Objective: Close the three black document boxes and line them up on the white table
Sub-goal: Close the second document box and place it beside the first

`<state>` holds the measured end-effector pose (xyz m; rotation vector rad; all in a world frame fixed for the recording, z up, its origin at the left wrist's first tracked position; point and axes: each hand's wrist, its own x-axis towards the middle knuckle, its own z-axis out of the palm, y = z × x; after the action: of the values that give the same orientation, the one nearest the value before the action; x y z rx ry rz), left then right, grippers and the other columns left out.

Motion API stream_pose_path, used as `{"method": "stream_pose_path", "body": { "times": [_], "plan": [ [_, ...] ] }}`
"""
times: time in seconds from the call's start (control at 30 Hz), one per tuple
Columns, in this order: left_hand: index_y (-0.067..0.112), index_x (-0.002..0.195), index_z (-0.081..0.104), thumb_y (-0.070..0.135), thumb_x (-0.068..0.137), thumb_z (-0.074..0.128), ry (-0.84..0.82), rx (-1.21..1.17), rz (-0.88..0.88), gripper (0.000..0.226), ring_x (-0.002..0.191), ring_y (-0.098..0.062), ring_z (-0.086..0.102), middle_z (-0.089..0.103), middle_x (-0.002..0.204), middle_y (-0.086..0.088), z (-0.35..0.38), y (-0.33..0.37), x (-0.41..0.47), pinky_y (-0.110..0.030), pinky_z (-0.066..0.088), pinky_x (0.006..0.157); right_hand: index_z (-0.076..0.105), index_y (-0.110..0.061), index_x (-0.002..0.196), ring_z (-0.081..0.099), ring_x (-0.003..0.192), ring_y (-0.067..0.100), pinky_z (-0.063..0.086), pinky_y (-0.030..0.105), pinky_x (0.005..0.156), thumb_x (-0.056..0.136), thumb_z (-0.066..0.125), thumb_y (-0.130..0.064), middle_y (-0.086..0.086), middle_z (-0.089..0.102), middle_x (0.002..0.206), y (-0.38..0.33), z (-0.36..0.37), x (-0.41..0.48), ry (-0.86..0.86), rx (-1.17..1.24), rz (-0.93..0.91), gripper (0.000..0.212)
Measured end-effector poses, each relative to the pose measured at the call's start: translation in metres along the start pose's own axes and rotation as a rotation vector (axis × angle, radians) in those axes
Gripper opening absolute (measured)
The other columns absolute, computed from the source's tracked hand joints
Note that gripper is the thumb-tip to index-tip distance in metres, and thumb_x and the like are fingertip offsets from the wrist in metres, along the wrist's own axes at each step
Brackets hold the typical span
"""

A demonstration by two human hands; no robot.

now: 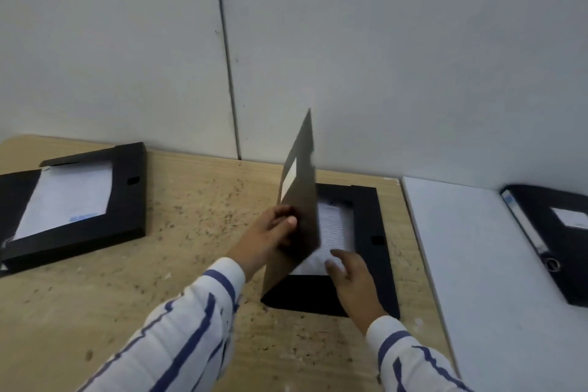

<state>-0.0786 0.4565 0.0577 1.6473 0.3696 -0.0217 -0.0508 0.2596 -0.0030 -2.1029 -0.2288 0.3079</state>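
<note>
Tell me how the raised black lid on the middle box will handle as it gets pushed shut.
The lid looks like a thin flat board, so it is probably light and fairly stiff; it stands straight with only the left hand gripping its edge. It seems hinged along the box's left side, so it should swing down. The loose papers under the right hand might shift or catch.

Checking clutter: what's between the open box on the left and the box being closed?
Head view: only bare speckled wooden tabletop lies between the left open box and the middle box; the left hand holds its lid.
</note>
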Motion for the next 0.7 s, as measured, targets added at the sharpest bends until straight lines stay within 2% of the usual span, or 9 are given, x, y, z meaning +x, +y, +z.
{"method": "stream_pose_path", "body": {
  "times": [0.1, 0.17, 0.2, 0.27, 0.33, 0.43, 0.57, 0.63, 0.7],
  "plan": [
    [0.024, 0.144, 0.037, 0.038, 0.092, 0.056, -0.075, 0.282, -0.008, 0.058, 0.135, -0.019, 0.04, 0.039, 0.146, -0.001, 0.03, -0.014, 0.009, -0.033, 0.031, 0.112, 0.065, -0.025, 0.112, 0.06, 0.113, 0.027, 0.046, 0.046, 0.099, 0.089, 0.05, -0.052, 0.007, 0.065, 0.119, -0.004, -0.032, 0.007, -0.006, 0.527, 0.243, 0.039],
    [0.024, 0.149, 0.028, 0.045, 0.091, 0.055, -0.111, 0.455, -0.016, 0.068, 0.145, -0.021, 0.025, 0.024, 0.158, -0.001, 0.038, -0.028, 0.014, -0.038, 0.021, 0.119, 0.063, -0.022, 0.119, 0.063, 0.109, 0.03, 0.05, 0.047, 0.091, 0.089, 0.046, -0.057, 0.013, 0.067, 0.119, -0.004, -0.055, 0.012, -0.032, 0.869, 0.335, 0.049],
    [0.024, 0.151, 0.024, 0.048, 0.09, 0.053, -0.129, 0.539, -0.033, 0.071, 0.147, -0.023, 0.019, 0.017, 0.161, -0.001, 0.042, -0.034, 0.016, -0.04, 0.018, 0.121, 0.062, -0.024, 0.12, 0.064, 0.109, 0.03, 0.051, 0.047, 0.091, 0.088, 0.045, -0.06, 0.012, 0.068, 0.119, -0.004, -0.066, 0.013, -0.033, 0.906, 0.342, 0.051],
    [0.026, 0.152, 0.018, 0.053, 0.089, 0.051, -0.153, 0.695, -0.064, 0.076, 0.15, -0.026, 0.009, 0.007, 0.163, -0.001, 0.048, -0.044, 0.018, -0.044, 0.013, 0.122, 0.062, -0.032, 0.119, 0.066, 0.108, 0.026, 0.051, 0.048, 0.094, 0.089, 0.045, -0.059, 0.005, 0.07, 0.117, -0.003, -0.084, 0.013, -0.057, 0.834, 0.292, 0.044],
    [0.028, 0.152, 0.016, 0.055, 0.089, 0.05, -0.151, 0.796, -0.072, 0.077, 0.15, -0.029, 0.002, 0.003, 0.164, -0.002, 0.052, -0.05, 0.02, -0.044, 0.01, 0.122, 0.056, -0.035, 0.125, 0.065, 0.11, 0.024, 0.052, 0.048, 0.094, 0.093, 0.05, -0.042, 0.001, 0.068, 0.12, 0.001, -0.094, 0.014, -0.091, 0.748, 0.238, 0.033],
    [0.029, 0.152, 0.018, 0.053, 0.089, 0.05, -0.146, 0.873, -0.07, 0.075, 0.15, -0.03, -0.003, 0.001, 0.164, -0.002, 0.055, -0.056, 0.023, -0.045, 0.009, 0.122, 0.048, -0.035, 0.13, 0.065, 0.105, 0.021, 0.053, 0.045, 0.093, 0.092, 0.053, -0.012, -0.002, 0.066, 0.119, 0.012, -0.094, 0.019, -0.06, 0.423, 0.229, 0.045],
    [0.029, 0.153, 0.014, 0.051, 0.09, 0.049, -0.158, 0.978, -0.077, 0.074, 0.15, -0.029, -0.008, -0.004, 0.164, -0.002, 0.061, -0.063, 0.023, -0.044, 0.009, 0.122, 0.041, -0.036, 0.132, 0.06, 0.102, 0.018, 0.054, 0.042, 0.09, 0.089, 0.049, -0.01, -0.003, 0.061, 0.119, 0.029, -0.077, 0.019, 0.008, 0.051, 0.244, 0.051],
    [0.028, 0.153, 0.014, 0.048, 0.092, 0.047, -0.16, 1.008, -0.071, 0.072, 0.15, -0.029, -0.008, -0.005, 0.164, -0.002, 0.061, -0.065, 0.024, -0.043, 0.009, 0.122, 0.041, -0.028, 0.133, 0.057, 0.107, 0.022, 0.052, 0.041, 0.094, 0.086, 0.05, -0.01, 0.002, 0.058, 0.124, 0.036, -0.068, 0.02, 0.074, -0.13, 0.218, 0.051],
    [0.026, 0.153, 0.014, 0.043, 0.095, 0.044, -0.173, 1.0, -0.065, 0.067, 0.15, -0.029, -0.009, -0.005, 0.164, -0.003, 0.058, -0.064, 0.025, -0.042, 0.008, 0.122, 0.042, -0.017, 0.131, 0.053, 0.109, 0.024, 0.048, 0.034, 0.092, 0.087, 0.053, -0.011, 0.007, 0.053, 0.127, 0.04, -0.06, 0.021, 0.127, -0.278, 0.224, 0.046]
  ]
}}
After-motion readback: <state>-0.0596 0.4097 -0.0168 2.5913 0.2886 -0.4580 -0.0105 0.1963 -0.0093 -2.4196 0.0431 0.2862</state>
